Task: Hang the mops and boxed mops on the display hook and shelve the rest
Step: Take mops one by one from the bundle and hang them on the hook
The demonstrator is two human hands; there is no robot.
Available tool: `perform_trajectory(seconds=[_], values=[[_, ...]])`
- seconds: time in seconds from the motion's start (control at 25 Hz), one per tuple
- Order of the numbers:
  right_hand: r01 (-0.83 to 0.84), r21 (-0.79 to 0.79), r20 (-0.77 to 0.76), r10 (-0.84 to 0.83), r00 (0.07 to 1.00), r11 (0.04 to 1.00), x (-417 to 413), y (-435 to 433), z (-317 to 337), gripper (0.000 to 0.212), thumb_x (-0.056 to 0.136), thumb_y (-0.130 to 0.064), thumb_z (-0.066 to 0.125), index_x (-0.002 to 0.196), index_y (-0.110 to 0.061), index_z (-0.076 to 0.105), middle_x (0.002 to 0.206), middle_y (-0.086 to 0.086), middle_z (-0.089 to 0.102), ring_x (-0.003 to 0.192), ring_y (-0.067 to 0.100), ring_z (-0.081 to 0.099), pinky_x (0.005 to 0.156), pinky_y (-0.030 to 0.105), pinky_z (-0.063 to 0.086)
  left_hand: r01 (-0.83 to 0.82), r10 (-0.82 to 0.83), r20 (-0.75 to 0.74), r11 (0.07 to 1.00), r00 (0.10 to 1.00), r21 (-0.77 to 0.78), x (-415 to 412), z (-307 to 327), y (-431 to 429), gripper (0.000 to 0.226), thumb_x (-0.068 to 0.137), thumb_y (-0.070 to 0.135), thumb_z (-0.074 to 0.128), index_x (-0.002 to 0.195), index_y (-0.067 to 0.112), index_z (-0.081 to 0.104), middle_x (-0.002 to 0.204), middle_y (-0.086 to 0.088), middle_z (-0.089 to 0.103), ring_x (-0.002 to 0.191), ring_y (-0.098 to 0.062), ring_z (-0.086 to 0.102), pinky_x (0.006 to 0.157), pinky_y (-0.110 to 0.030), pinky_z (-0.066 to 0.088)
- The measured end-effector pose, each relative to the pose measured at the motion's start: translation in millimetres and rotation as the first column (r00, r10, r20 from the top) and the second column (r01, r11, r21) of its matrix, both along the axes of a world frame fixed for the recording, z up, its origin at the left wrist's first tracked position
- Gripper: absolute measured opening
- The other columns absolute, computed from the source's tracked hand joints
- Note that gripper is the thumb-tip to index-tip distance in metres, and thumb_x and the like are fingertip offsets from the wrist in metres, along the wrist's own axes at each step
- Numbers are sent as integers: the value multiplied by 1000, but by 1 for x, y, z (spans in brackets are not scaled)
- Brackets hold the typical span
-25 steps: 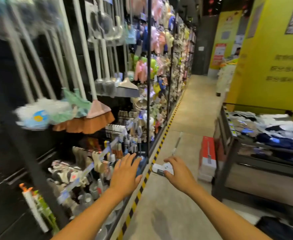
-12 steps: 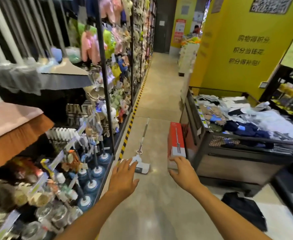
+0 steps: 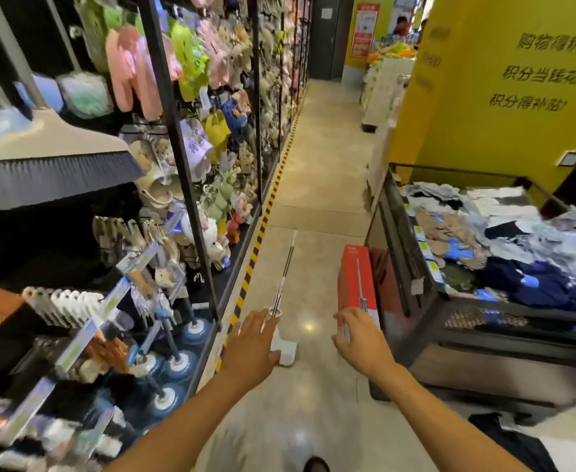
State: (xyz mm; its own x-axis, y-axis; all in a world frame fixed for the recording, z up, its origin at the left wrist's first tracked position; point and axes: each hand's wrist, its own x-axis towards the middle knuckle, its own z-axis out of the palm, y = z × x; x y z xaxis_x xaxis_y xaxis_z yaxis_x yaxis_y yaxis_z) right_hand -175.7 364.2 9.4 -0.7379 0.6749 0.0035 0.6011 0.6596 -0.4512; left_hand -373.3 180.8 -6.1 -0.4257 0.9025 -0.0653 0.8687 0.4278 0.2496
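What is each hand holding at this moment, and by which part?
Nothing yet. The left hand is open above the mop on the floor; the right hand reaches, open, toward the near end of the red box.

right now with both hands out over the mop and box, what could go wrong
The mop lies lengthwise on the aisle floor; lifted at its head end by the left hand, its long handle could swing into the shelf goods.
The box sits on the floor close by the bin; a one-handed grab by the right hand may drop it.
Dark cloth on the floor could trip you.
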Motion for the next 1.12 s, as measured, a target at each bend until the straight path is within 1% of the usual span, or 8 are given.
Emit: perform_trajectory(seconds=[0.12,0.28,0.44,0.56,0.76,0.84,0.96,1.12], values=[[-42,-20,26,42,999,999,-45,73,-8,46,94,-34,69,137,-22,60,141,-1,54,129,22,54,105,35,47,-18,18,-15,999,1000,-40,-38,-5,64,72,100,46,58,161,30,24,173,-1,18,161,-27,15,126,-49,19],[-92,-16,56,93,994,996,-115,166,-8,46,93,-34,69,137,-22,60,142,0,52,131,24,53,106,37,46,-59,58,-25,998,998,-37,-89,-5,140,64,94,46,65,152,30,43,168,-3,32,156,-30,30,121,-51,31],[-103,-44,56,105,993,994,-185,228,-17,45,95,-36,67,138,-24,59,149,0,45,138,24,48,108,41,46,-104,105,16,993,994,-49,-142,-17,198,65,101,46,56,159,29,30,173,0,17,161,-26,14,127,-47,18],[-115,-71,94,121,988,991,-246,276,-35,45,96,-38,65,139,-24,58,151,1,42,139,24,46,107,43,47,-132,134,32,990,990,-57,-200,-37,243,65,101,48,54,159,31,29,172,0,19,161,-25,15,127,-46,20],[-88,-142,163,111,980,986,-350,348,-75,45,95,-39,64,138,-24,59,147,1,46,134,26,50,105,42,47,-143,153,87,984,984,-111,-311,-81,317,60,94,55,54,147,27,52,158,-4,49,148,-30,46,112,-51,44],[-72,-172,203,107,973,982,-386,375,-91,46,96,-36,64,140,-22,58,147,2,47,134,25,50,107,39,45,-136,161,140,976,977,-172,-346,-99,347,62,96,53,58,151,29,44,162,-1,41,152,-28,38,116,-49,39],[-44,-216,245,97,965,976,-432,418,-121,47,95,-33,66,140,-21,58,145,3,49,133,26,51,108,38,45,-136,179,182,965,967,-222,-394,-133,388,64,99,55,52,156,31,34,167,1,32,156,-24,28,121,-46,33],[-53,-257,312,135,940,965,-482,480,-192,46,96,-31,66,141,-20,57,145,4,50,132,27,52,107,38,45,-157,217,226,954,950,-256,-438,-210,438,74,93,65,31,152,23,46,157,-5,48,146,-30,45,112,-48,47]])
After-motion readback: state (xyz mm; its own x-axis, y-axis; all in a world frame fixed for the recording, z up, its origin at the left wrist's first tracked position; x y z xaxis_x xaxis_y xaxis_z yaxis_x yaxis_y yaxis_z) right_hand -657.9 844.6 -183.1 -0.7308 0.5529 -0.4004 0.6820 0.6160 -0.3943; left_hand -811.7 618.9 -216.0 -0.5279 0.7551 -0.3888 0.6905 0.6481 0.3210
